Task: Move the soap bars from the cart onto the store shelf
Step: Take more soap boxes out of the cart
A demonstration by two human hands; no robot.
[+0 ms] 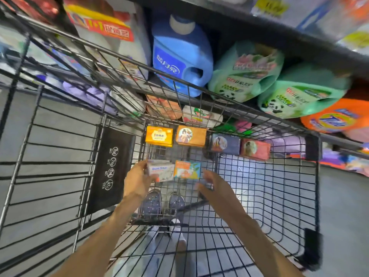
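**Ana:** Soap bars, six of them, all in the wire cart [259, 196]. Four stand along the far wall at twelve o'clock: a yellow bar [159, 136], an orange bar [191, 135], a grey-blue bar [225, 144] and a pink bar [255, 149]. Two lie nearer the hands, a white bar [161, 170] and a teal-and-orange bar [187, 169], touching side by side.

**Ben:** And the hands?

**Ana:** The left hand [138, 180] touches the white bar's nine o'clock end, fingers curling onto it; it's blurred, so I can't tell whether the grip is closed. The right hand [209, 181] is just beside the teal-and-orange bar at four o'clock, fingers loosely bent and holding nothing.

**Ben:** So which step?

**Ana:** I'd judge it the pick-up, with no bar on the shelf yet. Next the hands need to close on that near pair, from either end, then lift straight up.

**Ben:** Room?

**Ana:** The cart's top rim [219, 100] crosses at twelve o'clock, and behind it the shelf is crowded: a blue jug [179, 54], green jugs [247, 70] and an orange jug [337, 116]. The bars must clear that rim. Free shelf space isn't visible from here.
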